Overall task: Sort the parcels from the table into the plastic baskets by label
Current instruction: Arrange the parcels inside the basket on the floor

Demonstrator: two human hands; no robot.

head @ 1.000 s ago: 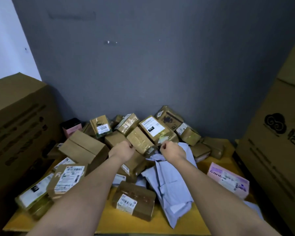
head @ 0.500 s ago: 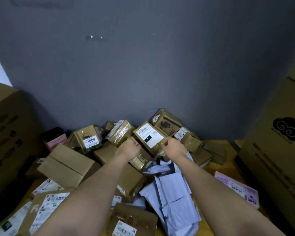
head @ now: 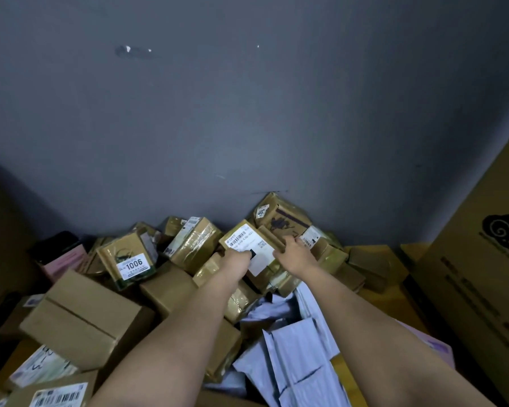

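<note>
Gripping the small brown cardboard parcel with white barcode label [head: 249, 247] | left hand [head: 236, 261] and right hand [head: 296, 254] both clamp its edges | lift straight, label kept readable, neighbours undisturbed

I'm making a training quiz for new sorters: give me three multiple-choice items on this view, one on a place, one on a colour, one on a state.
1. Where does the box marked 1006 lie?
A. left of both hands
B. between the hands
C. right of both hands

2. What colour are the soft mail bags under the right forearm?
A. black
B. pale blue-grey
C. red

3. What are the hands doing?
A. hanging idle
B. both on the same labelled box
C. each lifting a different bag

Answers:
1. A: it leans in the pile well left of the left hand.
2. B: the crumpled bags look pale blue-grey.
3. B: the left hand and right hand each have a grip on the box with the white label.
</note>
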